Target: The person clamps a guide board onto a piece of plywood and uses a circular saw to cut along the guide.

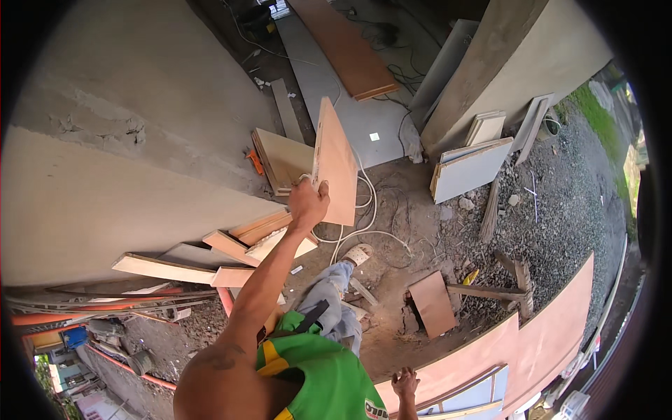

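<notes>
My left hand [309, 203] reaches forward and is closed on the lower left edge of a plywood panel [337, 171], which stands upright and tilted. Just left of that panel, more cut boards [287, 157] lean together near the wall. Low in the view, my right hand [404, 383] is beside the edge of a long plywood sheet [455, 360]. Its fingers are loosely bent and a little apart, with nothing seen in them. Whether it touches the sheet I cannot tell.
Wood offcuts [227, 245] lie along the left wall. A white cable [373, 203] loops over the dirt floor near my sandalled foot [359, 254]. White-faced panels [472, 168] lean by the pillar. A small brown board [432, 304] and a wooden trestle [521, 287] stand at right, by gravel.
</notes>
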